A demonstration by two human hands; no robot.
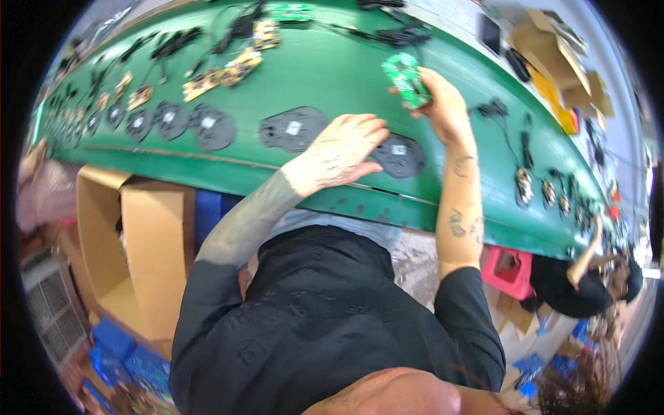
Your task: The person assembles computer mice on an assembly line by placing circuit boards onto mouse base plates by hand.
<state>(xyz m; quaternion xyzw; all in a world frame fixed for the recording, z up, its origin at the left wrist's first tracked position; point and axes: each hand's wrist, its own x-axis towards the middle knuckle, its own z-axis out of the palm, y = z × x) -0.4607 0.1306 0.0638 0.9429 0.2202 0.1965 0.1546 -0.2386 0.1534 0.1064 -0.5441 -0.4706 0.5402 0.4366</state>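
A green circuit board [407, 80] is pinched between the thumb and fingers of my right hand [444, 111], raised over the far side of the green bench. My left hand [344, 151] is open, palm down, with its fingers stretched to the right. Its fingertips reach the edge of a black plastic base [401, 158] bearing a small white label; whether they touch it I cannot tell. To the left of that hand lies another black labelled base [294, 129], partly covered near my wrist.
Several more black bases [211, 127] line the green bench [360, 83] to the left. Behind them lie tan circuit boards [238, 68] with black cables. Wired assemblies [523, 185] continue to the right. Cardboard box [155, 256] stands lower left; co-workers [574, 283] sit at both ends.
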